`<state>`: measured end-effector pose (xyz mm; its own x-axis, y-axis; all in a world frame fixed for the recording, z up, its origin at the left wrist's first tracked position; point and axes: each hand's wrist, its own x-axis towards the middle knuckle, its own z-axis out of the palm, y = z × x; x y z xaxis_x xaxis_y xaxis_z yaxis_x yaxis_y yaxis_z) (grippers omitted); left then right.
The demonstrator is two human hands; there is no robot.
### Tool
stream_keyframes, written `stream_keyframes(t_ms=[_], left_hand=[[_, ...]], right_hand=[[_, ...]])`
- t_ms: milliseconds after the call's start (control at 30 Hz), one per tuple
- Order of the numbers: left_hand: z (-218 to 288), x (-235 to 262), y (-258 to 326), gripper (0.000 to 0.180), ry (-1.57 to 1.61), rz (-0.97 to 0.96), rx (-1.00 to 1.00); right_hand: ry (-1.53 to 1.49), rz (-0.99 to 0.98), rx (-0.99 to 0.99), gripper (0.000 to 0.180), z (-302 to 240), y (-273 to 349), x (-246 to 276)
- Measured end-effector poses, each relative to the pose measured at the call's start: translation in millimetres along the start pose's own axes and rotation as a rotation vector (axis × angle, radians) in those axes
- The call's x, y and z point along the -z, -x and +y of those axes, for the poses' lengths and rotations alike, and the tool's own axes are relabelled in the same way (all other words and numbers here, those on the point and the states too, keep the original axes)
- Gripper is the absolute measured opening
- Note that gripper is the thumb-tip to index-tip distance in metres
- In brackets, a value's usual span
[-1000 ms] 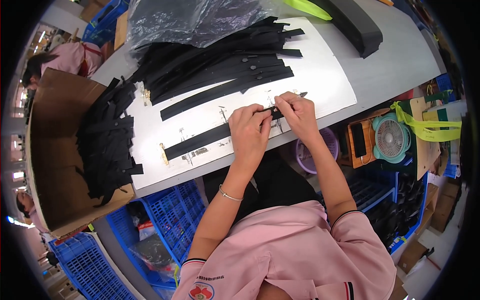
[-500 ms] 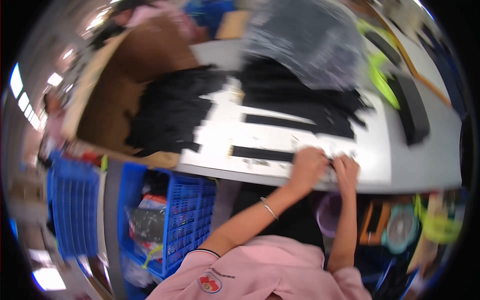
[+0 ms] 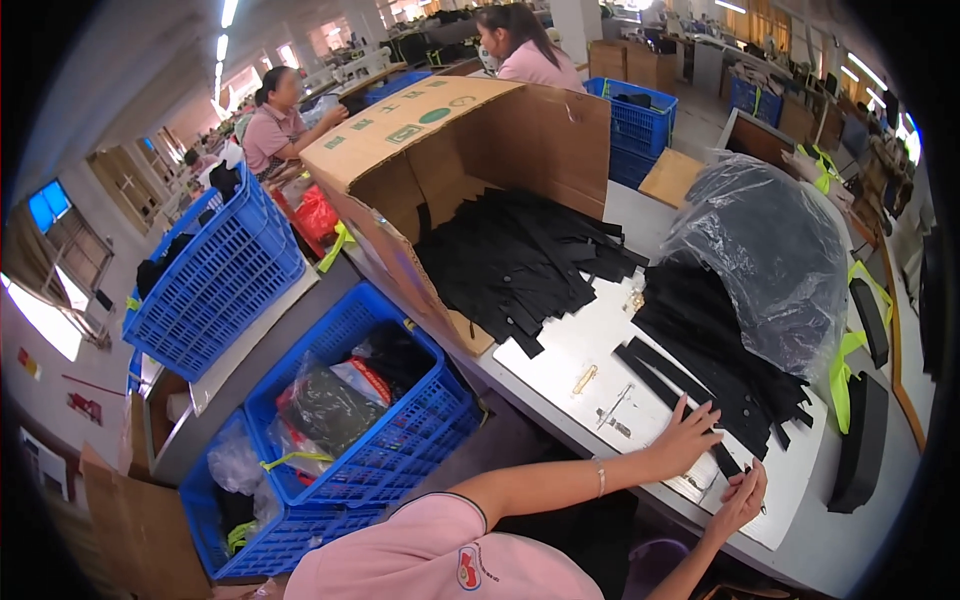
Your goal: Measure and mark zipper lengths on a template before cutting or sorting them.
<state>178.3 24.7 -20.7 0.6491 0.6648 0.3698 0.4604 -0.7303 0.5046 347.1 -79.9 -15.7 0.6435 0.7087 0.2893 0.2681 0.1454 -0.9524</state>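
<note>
My left hand lies over a narrow black fabric strip on a white board, fingers spread and pressing down. At the strip's near end, my right hand has its fingertips pinched together on it; a small dark tip shows there, too small to name. A second black strip runs alongside, next to a pile of black fabric strips. Small metal fittings sit on the board left of my left hand.
An open cardboard box on its side holds more black strips. Clear plastic covers a dark bundle. A black curved piece lies right. Blue crates stand left, holding bagged items. Two people in pink work beyond the box.
My head view has swung, so the table now runs diagonally and the room behind shows. My left hand's fingers are now spread on the strip. The right hand stays at its end.
</note>
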Motion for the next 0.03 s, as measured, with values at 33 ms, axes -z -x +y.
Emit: stream_keyframes(t_ms=[33], left_hand=[[-7.6, 1.8, -15.7, 0.044, 0.007, -0.027, 0.008]], right_hand=[[-0.019, 0.014, -0.024, 0.031, 0.9, -0.2, -3.4]])
